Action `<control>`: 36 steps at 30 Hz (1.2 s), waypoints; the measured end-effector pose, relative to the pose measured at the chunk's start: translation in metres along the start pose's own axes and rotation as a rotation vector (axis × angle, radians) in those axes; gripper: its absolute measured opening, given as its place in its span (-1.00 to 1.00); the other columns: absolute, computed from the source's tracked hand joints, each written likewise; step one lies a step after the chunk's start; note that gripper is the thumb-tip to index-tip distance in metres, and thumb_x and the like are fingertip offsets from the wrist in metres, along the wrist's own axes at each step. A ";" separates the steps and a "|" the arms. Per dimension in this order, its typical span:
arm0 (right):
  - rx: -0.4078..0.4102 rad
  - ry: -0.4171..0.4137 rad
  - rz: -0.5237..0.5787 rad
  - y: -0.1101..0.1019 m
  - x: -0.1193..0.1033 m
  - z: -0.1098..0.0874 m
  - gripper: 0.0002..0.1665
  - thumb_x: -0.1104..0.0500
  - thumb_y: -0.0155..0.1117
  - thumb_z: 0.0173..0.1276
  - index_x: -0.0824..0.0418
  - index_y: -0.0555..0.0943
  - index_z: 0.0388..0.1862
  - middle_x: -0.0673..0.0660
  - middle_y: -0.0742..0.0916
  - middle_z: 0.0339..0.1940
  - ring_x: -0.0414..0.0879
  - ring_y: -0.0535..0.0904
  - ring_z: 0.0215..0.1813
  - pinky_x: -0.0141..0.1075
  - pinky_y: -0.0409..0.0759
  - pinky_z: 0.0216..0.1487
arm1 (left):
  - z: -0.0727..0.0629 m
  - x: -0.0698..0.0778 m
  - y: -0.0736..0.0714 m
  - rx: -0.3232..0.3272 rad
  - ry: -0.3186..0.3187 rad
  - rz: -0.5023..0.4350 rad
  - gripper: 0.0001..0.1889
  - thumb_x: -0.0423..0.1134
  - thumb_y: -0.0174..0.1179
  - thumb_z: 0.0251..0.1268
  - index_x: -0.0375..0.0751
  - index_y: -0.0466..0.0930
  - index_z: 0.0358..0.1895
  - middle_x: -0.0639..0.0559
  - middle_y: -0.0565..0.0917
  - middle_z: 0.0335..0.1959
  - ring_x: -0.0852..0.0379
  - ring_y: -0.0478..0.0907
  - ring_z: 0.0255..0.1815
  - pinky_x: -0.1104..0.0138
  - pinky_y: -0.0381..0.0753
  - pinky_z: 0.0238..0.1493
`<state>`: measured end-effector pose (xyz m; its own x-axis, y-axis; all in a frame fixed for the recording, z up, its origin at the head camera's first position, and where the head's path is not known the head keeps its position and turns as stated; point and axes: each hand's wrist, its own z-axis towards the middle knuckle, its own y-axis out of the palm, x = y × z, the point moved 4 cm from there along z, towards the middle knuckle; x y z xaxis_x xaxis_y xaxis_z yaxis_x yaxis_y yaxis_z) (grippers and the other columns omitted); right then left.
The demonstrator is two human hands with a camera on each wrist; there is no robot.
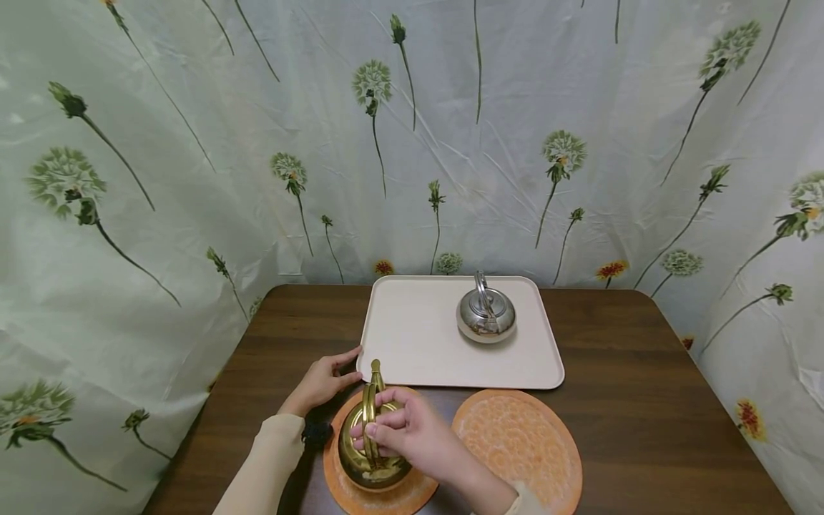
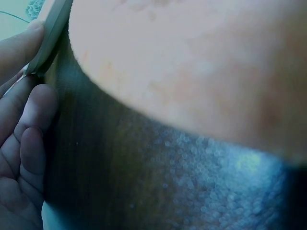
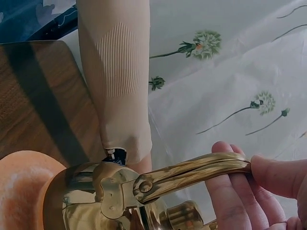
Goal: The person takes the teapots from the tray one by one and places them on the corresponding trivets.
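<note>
A polished gold teapot (image 1: 352,468) with an arched handle (image 3: 192,173) stands over the left round orange placemat (image 1: 420,492); whether its base touches the mat is hard to tell. My right hand (image 1: 421,436) grips that handle, fingers beneath and thumb pressed on it in the right wrist view. At the front left corner of the cream tray (image 1: 412,340), my left hand (image 1: 322,383) pinches the rim (image 2: 53,36) between thumb and fingers. On the tray's right half sits a silver teapot (image 1: 486,322). The gold teapot's lid is partly hidden by my right fingers.
To the right of the gold teapot lies a second round orange placemat (image 1: 521,447), close to the tray's front edge. The dark wooden table (image 1: 621,386) backs onto a hanging cloth (image 1: 450,143) printed with dandelions.
</note>
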<state>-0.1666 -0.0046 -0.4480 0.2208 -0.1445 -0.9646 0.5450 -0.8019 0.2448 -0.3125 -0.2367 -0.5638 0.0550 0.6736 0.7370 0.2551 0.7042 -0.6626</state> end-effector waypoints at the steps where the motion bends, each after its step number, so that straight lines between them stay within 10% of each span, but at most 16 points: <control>1: -0.002 -0.004 -0.005 0.000 0.000 0.000 -0.67 0.32 0.26 0.61 0.36 0.42 0.23 0.46 0.81 0.08 0.06 0.85 0.07 -0.33 0.76 -0.05 | 0.000 0.000 0.000 0.000 0.001 -0.002 -0.33 -0.11 0.45 0.44 0.06 0.50 0.57 0.12 0.42 -0.63 0.19 0.31 -0.63 0.37 0.36 -0.50; 36: 0.054 -0.003 0.056 0.010 0.008 0.000 -0.67 0.33 0.30 0.58 0.35 0.43 0.19 0.47 0.83 0.02 0.21 0.84 0.08 -0.36 0.75 -0.09 | 0.003 -0.002 0.001 -0.007 0.002 0.008 -0.33 -0.10 0.44 0.44 0.10 0.49 0.58 0.12 0.41 -0.61 0.17 0.31 -0.61 0.36 0.35 -0.48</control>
<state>-0.1593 -0.0134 -0.4530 0.2473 -0.1915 -0.9498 0.4873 -0.8227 0.2928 -0.3155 -0.2365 -0.5662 0.0591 0.6789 0.7318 0.2618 0.6969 -0.6677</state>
